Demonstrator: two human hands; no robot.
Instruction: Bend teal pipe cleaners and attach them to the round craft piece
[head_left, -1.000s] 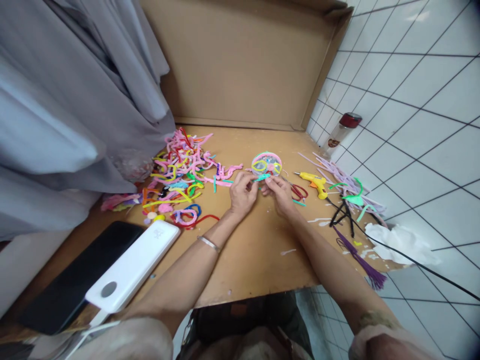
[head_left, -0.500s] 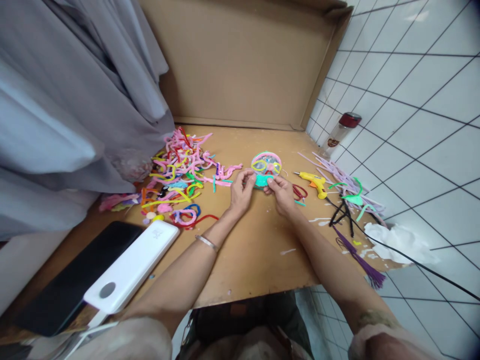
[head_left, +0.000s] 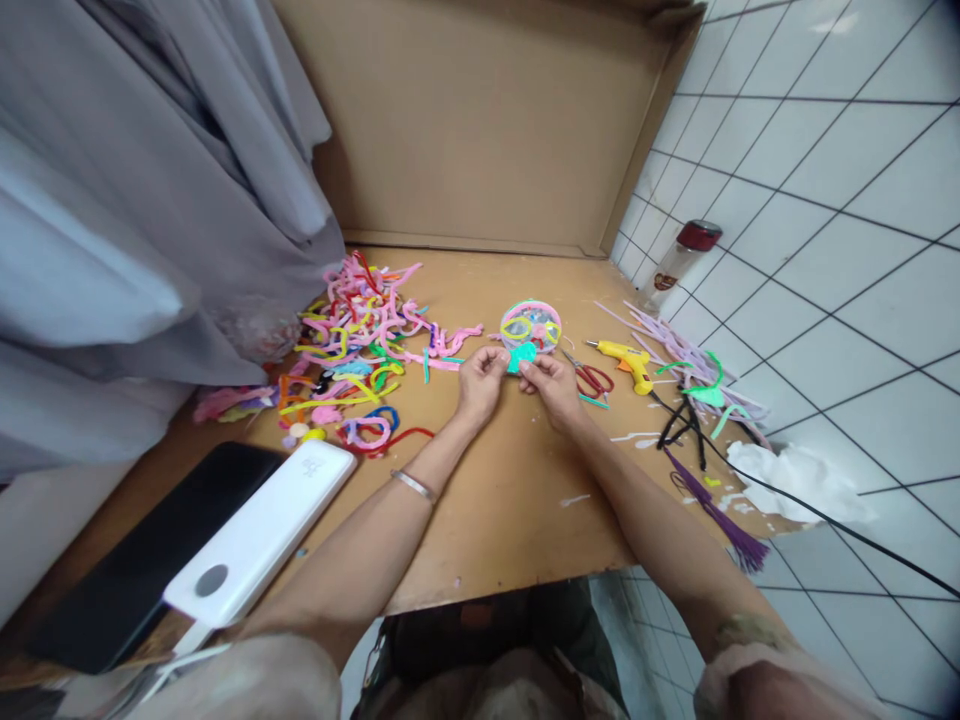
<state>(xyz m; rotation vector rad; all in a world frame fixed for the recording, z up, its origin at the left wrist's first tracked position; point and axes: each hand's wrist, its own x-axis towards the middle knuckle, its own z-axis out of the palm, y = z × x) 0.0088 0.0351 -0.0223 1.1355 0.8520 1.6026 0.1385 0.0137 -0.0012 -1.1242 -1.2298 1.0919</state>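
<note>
A small turquoise-green piece (head_left: 522,357) is held between both hands over the middle of the table. My left hand (head_left: 482,378) pinches its left side between thumb and fingers. At its lower right side, my right hand (head_left: 549,385) grips it with thumb and fingertips. Just behind the hands lies a round item (head_left: 531,322) with a pink and green rim and yellow loops. Red-handled scissors (head_left: 594,380) rest to the right of my right hand, beside a short teal strip (head_left: 593,401).
Tangled colourful pipe cleaners (head_left: 367,320) lie left, near a white power bank (head_left: 262,530) and black phone (head_left: 157,550). A yellow glue gun (head_left: 626,362), lilac stems (head_left: 664,340), a purple tassel (head_left: 724,515), tissue (head_left: 799,480) and a jar (head_left: 679,260) are right.
The green piece has turned and looks narrower between the hands. My right hand has shifted slightly left, and more of the scissors shows.
</note>
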